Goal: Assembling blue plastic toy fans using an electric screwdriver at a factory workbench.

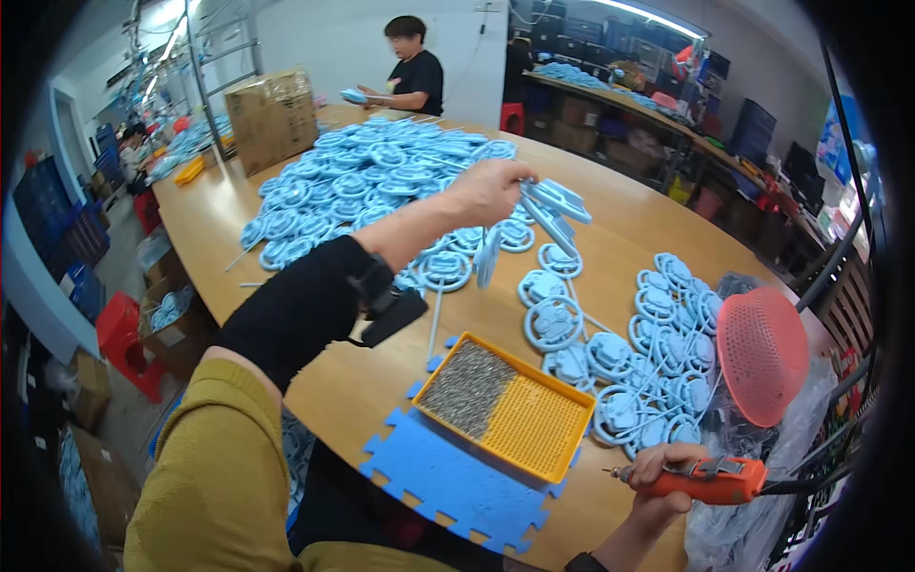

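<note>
My left hand (491, 194) is raised over the table with its fingers closed on several light-blue round plastic parts (558, 202), which hang down from it at the right. In my right hand (664, 477), low at the right, is an orange electric screwdriver (726, 480) with its bit pointing left and a dark cord trailing behind. Between the hands, a yellow tray (545, 427) rests on a blue foam mat (448, 484). Small metal screws (467, 386) fill the tray's left part; bare honeycomb pockets show on its right.
A big heap of blue parts (353, 172) covers the far left of the table (629, 205). A smaller group with sticks (667, 357) lies right of the tray, beside a pink basket (762, 355). A cardboard box (272, 119) and a person (416, 71) are beyond.
</note>
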Tool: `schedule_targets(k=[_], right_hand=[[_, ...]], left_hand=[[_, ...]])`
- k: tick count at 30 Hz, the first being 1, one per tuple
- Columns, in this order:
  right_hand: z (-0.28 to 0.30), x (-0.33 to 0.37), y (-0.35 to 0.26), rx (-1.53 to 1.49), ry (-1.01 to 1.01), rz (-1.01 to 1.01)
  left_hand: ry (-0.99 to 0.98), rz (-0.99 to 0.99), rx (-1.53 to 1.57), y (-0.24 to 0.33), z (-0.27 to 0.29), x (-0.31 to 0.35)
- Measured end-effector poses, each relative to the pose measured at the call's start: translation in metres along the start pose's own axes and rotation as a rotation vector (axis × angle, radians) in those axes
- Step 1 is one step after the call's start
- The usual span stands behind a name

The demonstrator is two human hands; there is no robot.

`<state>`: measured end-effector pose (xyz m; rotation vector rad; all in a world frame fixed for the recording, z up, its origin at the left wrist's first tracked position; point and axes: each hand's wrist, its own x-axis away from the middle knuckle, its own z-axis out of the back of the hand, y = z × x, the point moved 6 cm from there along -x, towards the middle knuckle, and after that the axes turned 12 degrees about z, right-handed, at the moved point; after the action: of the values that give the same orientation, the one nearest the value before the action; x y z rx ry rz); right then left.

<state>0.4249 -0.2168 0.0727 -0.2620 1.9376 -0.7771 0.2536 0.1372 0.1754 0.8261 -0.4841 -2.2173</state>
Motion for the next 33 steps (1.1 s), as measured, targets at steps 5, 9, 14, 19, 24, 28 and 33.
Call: schedule_targets(k=[5, 9, 14, 19, 24, 28, 33], right_hand=[[-0.029, 0.010, 0.012, -0.123, -0.080, -0.055], [-0.059, 0.011, 0.023, -0.065, -0.097, -0.101], [-0.095, 0.010, 0.039, -0.086, -0.128, -0.112], [-0.112, 0.013, 0.042, -0.035, -0.174, -0.088], [-0.127, 0.017, 0.055, -0.068, -0.151, -0.086], [-0.132, 0.017, 0.058, -0.087, -0.190, -0.104], [-0.126, 0.016, 0.059, -0.097, -0.186, -0.106]], left_hand=[[0.027, -0.138, -0.060, -0.034, 0.077, 0.104], [-0.009, -0.130, -0.174, -0.067, 0.082, 0.196], [-0.054, -0.077, -0.223, -0.092, 0.071, 0.287], [-0.070, -0.131, -0.173, -0.083, 0.057, 0.321], [-0.066, -0.076, -0.157, -0.071, 0.067, 0.343], [-0.081, 0.031, -0.257, -0.081, 0.068, 0.348], [-0.141, 0.115, -0.287, -0.111, 0.055, 0.352]])
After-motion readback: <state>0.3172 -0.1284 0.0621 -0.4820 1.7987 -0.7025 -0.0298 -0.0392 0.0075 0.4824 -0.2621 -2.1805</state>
